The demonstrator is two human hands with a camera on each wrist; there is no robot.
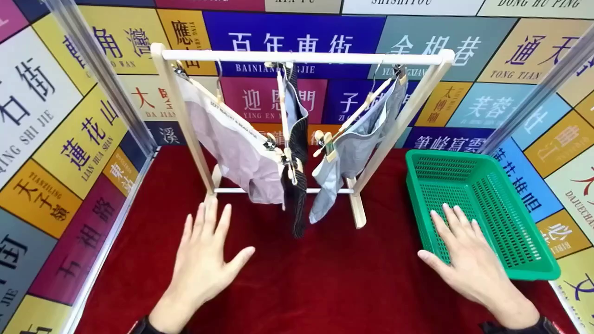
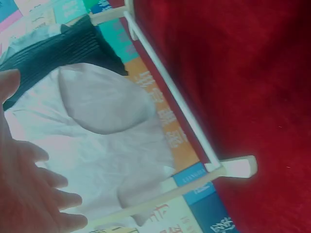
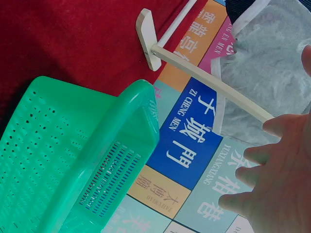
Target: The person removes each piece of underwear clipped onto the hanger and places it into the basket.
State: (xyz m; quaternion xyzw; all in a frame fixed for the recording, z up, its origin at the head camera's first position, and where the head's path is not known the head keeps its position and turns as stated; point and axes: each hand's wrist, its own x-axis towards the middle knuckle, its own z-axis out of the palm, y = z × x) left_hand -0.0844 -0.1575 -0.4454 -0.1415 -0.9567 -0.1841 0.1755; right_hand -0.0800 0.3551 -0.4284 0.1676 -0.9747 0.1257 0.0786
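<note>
Pink garment (image 1: 246,148), striped garment (image 1: 295,204), grey garment (image 1: 359,148) hanging from wooden rack (image 1: 334,57) on red counter (image 1: 362,273) — your left hand (image 1: 206,260) hovering in front, your right hand (image 1: 468,262) hovering by green basket (image 1: 506,222), right of rack — fingers (image 1: 222,223) on both extending straight, apart.

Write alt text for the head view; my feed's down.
The left hand and right hand, both spread and holding nothing, are over a red cloth, the right partly hiding a green basket. Beyond them, a wooden rack carries a pink garment, a black pinstriped garment and a grey garment.
</note>
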